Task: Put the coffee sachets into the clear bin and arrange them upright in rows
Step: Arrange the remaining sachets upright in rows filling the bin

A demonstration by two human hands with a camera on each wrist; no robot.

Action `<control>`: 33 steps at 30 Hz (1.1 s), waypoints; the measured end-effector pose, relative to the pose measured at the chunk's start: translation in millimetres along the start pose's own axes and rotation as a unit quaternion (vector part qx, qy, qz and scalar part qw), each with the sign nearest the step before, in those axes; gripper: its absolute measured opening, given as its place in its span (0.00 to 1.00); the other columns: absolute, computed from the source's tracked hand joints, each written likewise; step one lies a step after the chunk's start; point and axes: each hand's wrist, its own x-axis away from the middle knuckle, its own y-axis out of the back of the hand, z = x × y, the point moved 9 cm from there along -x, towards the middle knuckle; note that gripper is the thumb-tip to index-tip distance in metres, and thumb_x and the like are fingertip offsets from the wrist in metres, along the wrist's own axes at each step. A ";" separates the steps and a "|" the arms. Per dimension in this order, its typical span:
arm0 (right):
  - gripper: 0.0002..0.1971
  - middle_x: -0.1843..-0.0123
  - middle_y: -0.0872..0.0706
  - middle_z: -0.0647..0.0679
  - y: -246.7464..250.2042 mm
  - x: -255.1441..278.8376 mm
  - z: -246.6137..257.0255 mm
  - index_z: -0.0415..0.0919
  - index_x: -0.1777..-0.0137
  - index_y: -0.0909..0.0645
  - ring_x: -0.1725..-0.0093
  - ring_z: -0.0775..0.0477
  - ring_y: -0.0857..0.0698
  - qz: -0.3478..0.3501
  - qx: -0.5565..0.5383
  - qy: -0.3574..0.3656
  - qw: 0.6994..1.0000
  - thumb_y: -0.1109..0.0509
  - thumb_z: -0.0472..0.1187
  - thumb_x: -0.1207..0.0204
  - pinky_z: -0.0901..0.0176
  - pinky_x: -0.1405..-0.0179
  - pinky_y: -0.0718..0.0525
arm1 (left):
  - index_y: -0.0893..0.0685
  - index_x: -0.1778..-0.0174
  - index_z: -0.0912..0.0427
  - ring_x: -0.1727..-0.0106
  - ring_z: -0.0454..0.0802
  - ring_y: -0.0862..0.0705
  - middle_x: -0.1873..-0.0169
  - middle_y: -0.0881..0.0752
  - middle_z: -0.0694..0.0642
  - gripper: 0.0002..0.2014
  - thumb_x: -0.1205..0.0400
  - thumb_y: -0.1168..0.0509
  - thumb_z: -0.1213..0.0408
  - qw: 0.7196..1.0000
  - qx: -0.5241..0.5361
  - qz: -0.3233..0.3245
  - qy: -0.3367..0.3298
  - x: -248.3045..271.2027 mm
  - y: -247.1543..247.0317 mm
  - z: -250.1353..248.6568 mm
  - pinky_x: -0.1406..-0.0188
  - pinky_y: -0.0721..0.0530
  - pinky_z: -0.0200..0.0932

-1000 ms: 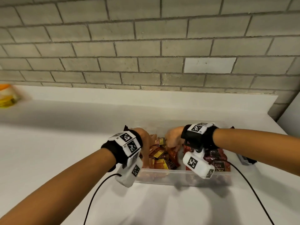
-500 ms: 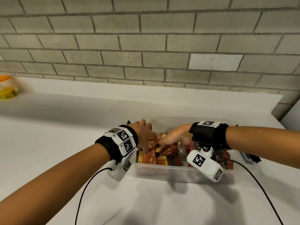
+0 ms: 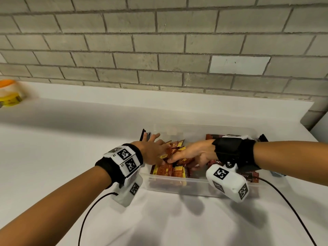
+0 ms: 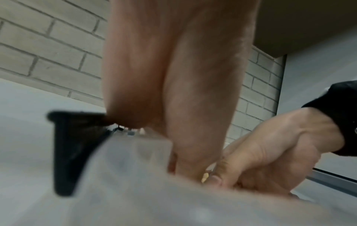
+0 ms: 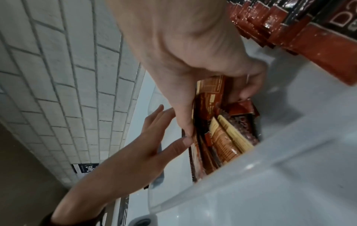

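A clear bin (image 3: 177, 185) stands on the white counter with red and brown coffee sachets (image 3: 170, 172) in its left half. My left hand (image 3: 156, 150) is flat with straight fingers, pressing against the left side of that bunch. My right hand (image 3: 188, 154) reaches in from the right, thumb and fingers curled round a bundle of sachets (image 5: 212, 94); in the right wrist view the left hand (image 5: 154, 137) touches the same bundle. A row of dark red sachets (image 5: 289, 30) stands upright at the bin's right end (image 3: 248, 175).
A black latch (image 3: 142, 134) sits on the bin's left end, another latch (image 3: 263, 138) on the right. An orange-lidded jar (image 3: 9, 94) stands far left by the brick wall (image 3: 159, 50). Wrist-camera cables (image 3: 88, 210) trail over the counter (image 3: 53, 139).
My left hand has lifted out of the sachets and flattened against them. My right hand has reached leftwards to meet it and closed on a bundle.
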 end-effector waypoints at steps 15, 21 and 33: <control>0.08 0.50 0.14 0.39 -14.7 15.3 28.8 0.33 0.42 0.24 0.51 0.45 0.15 0.097 -0.235 0.106 0.961 0.39 0.35 0.16 0.53 0.53 0.13 | 0.60 0.15 0.52 0.19 0.63 0.73 0.16 0.65 0.56 0.36 0.13 0.46 0.54 0.992 0.099 0.075 0.038 20.5 4.1 4.1 0.22 0.67 0.68; 0.09 0.55 0.12 0.37 -11.5 19.4 25.9 0.35 0.48 0.21 0.51 0.42 0.14 0.106 -0.280 0.095 0.949 0.42 0.37 0.15 0.46 0.51 0.12 | 0.47 0.15 0.57 0.17 0.59 0.70 0.15 0.54 0.57 0.27 0.11 0.53 0.60 0.995 0.063 0.067 -0.024 13.2 6.4 -8.1 0.22 0.71 0.66; 0.06 0.49 0.15 0.36 9.3 28.1 30.9 0.29 0.48 0.22 0.40 0.36 0.16 0.035 -0.252 0.112 0.961 0.39 0.31 0.17 0.44 0.52 0.13 | 0.65 0.17 0.47 0.19 0.56 0.40 0.17 0.44 0.55 0.54 0.24 0.30 0.43 0.957 0.290 0.001 -0.030 16.4 33.5 -10.4 0.21 0.36 0.54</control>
